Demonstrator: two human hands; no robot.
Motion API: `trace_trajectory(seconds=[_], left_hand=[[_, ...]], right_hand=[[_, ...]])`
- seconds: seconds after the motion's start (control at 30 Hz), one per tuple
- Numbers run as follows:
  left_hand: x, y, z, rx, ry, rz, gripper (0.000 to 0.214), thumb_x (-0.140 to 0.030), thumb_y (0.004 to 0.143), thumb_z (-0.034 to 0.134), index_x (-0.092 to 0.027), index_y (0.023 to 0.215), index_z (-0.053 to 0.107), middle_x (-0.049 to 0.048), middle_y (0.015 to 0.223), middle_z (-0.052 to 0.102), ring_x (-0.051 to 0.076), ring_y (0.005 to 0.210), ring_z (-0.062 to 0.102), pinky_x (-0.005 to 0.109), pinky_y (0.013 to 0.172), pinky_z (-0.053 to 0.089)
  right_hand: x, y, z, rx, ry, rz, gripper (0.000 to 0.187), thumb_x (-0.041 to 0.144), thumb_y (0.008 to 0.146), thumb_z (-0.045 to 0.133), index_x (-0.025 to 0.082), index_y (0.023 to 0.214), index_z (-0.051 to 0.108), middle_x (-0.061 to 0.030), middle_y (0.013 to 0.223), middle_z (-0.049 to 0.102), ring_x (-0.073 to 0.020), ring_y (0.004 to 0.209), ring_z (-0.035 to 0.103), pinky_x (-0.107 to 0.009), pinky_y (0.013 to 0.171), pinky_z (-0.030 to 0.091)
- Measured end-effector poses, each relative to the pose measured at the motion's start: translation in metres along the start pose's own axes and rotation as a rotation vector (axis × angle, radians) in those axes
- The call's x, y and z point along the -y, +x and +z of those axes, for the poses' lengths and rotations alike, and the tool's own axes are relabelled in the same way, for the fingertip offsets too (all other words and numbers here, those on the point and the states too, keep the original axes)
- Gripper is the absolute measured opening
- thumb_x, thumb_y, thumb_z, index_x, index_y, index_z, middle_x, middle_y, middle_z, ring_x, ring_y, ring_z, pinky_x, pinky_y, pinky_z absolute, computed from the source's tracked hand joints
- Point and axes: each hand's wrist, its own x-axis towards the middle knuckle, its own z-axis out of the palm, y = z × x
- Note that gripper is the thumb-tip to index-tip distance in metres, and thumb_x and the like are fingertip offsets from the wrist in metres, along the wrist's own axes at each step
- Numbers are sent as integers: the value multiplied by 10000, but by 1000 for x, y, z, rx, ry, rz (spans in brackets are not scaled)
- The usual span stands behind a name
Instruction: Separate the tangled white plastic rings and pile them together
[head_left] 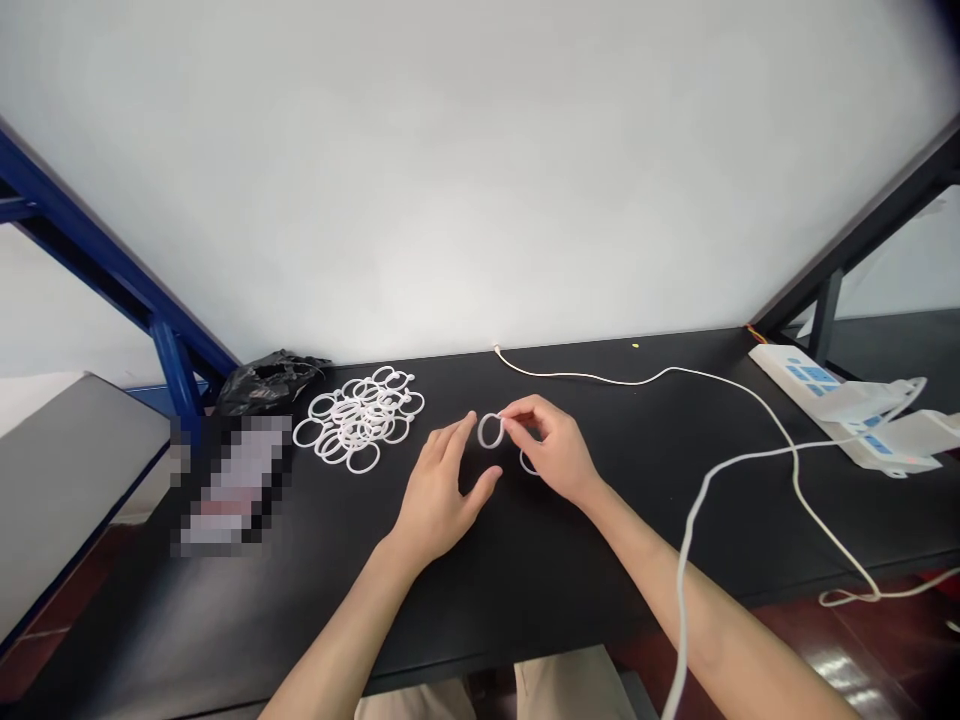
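Between thumb and fingers, my right hand (551, 445) pinches a white ring (481, 436) by its right side, lifted a little above the black table. My left hand (446, 485) is open beside that ring, its thumb apart from the fingers, and I cannot tell whether a fingertip touches the ring. A second white ring (527, 464) lies on the table, partly hidden behind my right hand. To the left of my hands is a loose pile of white rings (363, 458), several of them overlapping, some with small round knobs.
A black plastic bag (274, 380) lies at the back left, near a blurred-out patch (236, 480). White power strips (840, 400) lie at the right. A white cable (720, 465) crosses the right side of the black table (322, 600) and passes over my right forearm.
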Motion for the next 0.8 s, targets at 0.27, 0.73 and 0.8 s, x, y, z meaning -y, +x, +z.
trace_trajectory(seconds=[0.27, 0.73, 0.8], left_hand=[[8, 3, -2, 42, -86, -62, 405, -306, 906, 581, -231, 1302, 539, 76, 1208, 629, 227, 1116, 584, 411, 966, 516], [18, 2, 3, 29, -78, -28, 667, -197, 863, 588, -233, 1479, 334, 85, 1172, 650, 233, 1082, 598, 417, 926, 532], [18, 2, 2, 32, -97, -43, 754, -202, 859, 596, -253, 1519, 235, 73, 1175, 654, 223, 1070, 598, 405, 910, 536]], right_hand=[[9, -12, 14, 132, 3, -62, 151, 265, 945, 567, 247, 1057, 666, -20, 976, 673, -143, 856, 668, -278, 766, 559], [-1, -14, 15, 284, -309, -150, 222, 229, 1001, 455, 250, 1154, 615, -33, 1093, 681, -172, 934, 676, -338, 831, 556], [-2, -14, 15, 283, -314, -114, 191, 235, 995, 466, 243, 1107, 620, -31, 1049, 692, -176, 913, 679, -342, 813, 555]])
